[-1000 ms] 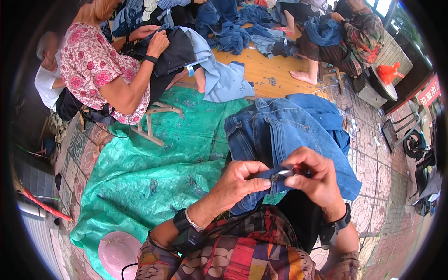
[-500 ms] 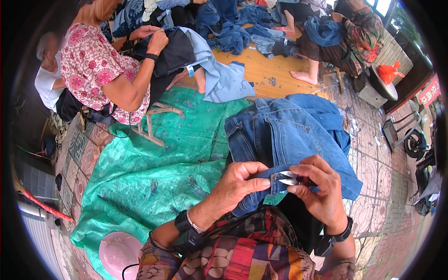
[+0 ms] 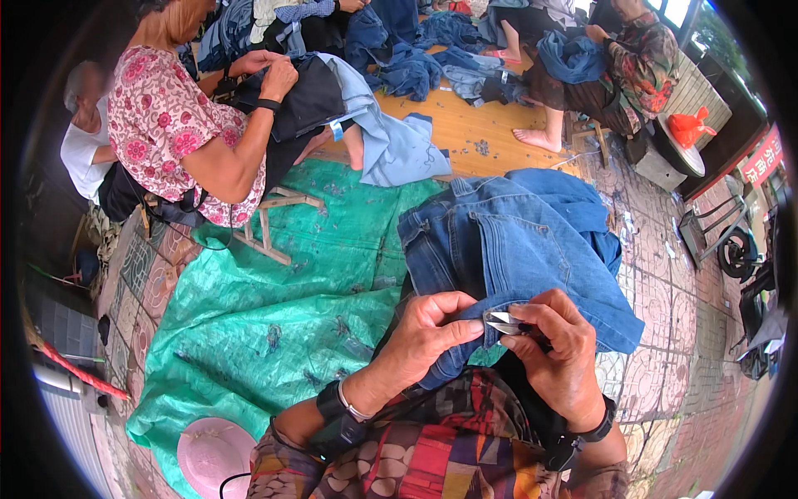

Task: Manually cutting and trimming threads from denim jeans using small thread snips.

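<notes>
Head view: blue jeans [image 3: 528,249], faded denim with chunky stitched seams, are bunched over the wearer's lap, small pointy metal snips [image 3: 504,319] right at a folded edge. Crinkly green tarp [image 3: 274,291] and round pink hat [image 3: 214,457] off left. Left hand [image 3: 428,339] pinches that edge; right hand [image 3: 559,349] curls round the snips, hiding the handles.

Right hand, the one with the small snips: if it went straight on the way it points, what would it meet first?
Going leftward, the right hand with its snips would likely meet the pinched denim edge first, then the left thumb; whether snips and denim touch isn't clear.
</notes>
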### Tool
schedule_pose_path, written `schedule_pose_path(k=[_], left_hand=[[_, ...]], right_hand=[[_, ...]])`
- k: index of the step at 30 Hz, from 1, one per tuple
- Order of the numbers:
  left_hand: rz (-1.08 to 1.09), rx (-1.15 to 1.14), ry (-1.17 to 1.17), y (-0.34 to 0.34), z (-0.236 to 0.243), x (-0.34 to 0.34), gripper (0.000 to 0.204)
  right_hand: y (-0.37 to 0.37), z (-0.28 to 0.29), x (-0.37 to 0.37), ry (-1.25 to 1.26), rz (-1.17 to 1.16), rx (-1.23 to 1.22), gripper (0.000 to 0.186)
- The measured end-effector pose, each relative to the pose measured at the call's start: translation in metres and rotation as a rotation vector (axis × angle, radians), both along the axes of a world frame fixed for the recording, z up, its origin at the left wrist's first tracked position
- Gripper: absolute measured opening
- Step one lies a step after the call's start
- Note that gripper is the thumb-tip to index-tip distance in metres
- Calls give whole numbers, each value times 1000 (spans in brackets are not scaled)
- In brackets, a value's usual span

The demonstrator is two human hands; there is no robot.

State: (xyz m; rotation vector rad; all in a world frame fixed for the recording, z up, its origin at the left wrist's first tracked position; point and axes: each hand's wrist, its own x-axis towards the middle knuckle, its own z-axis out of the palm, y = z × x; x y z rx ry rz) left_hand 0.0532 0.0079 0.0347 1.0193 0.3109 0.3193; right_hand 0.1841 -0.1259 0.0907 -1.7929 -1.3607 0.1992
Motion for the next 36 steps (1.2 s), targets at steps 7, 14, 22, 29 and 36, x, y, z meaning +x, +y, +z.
schedule_pose_path(k=[7,14,22,29,36], left_hand=[[65,0,-40,-4,-3,0,21],[80,-17,-46,-6,-5,0,21],[111,97,-65,-9,-6,1,14],[67,93,-43,-6,-4,-2,17],[57,240,-22,-4,-2,-3,17]], right_hand=[[-4,1,-1,55,-17,-5,30],[-2,-2,-3,10,-26,-4,30],[-2,-7,-2,44,-17,-2,27],[-7,-10,6,180,48,22,25],[-4,-3,-2,146,2,-21,26]])
